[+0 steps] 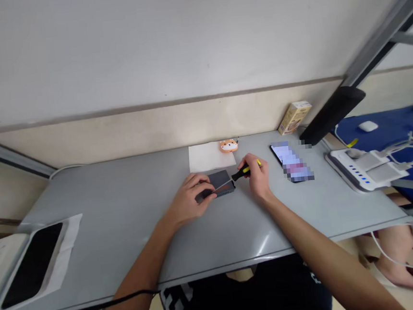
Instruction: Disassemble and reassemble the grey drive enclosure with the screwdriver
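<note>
A small dark grey box-shaped device (219,177) lies on the grey desk, vents along its near side. My left hand (188,199) is closed on its left end, fingers over the top and thumb along the near edge. In my right hand (258,173) is a screwdriver (240,173) with a black and yellow handle. Its thin shaft slants left across the device's top toward my left fingers. Whether the tip presses into a seam or merely rests there, I cannot tell.
Behind the device are a white paper (206,157) and an orange animal-faced case (229,146). To the right are a lit phone (290,161), a carton (295,117), a black cylinder (333,115) and a power strip (356,171) with plugs. A dark-screened phone (33,264) lies left.
</note>
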